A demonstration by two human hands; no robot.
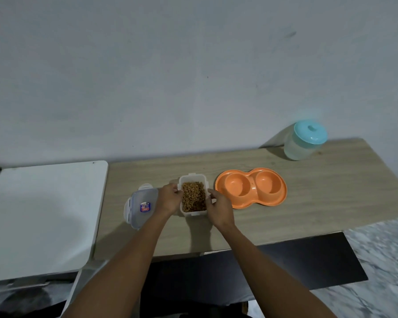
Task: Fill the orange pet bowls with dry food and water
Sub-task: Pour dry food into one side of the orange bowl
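Observation:
A white rectangular food container (pixel 193 180) full of brown dry kibble (pixel 193 195) stands open on the wooden table (pixel 308 203). My left hand (pixel 169 198) grips its left wall and my right hand (pixel 218 206) grips its right wall. Just to its right lies the orange double pet bowl (pixel 251 189), both cups showing nothing inside. The container's clear lid (pixel 140 206), with a blue sticker, lies flat to the left of my left hand. A translucent water jar with a turquoise lid (pixel 305 140) stands at the far right, against the wall.
A white tabletop (pixel 39 212) adjoins the wooden table on the left. The grey wall (pixel 193 76) rises right behind the tables. Marbled floor (pixel 386 260) shows at the lower right, past the table's front edge.

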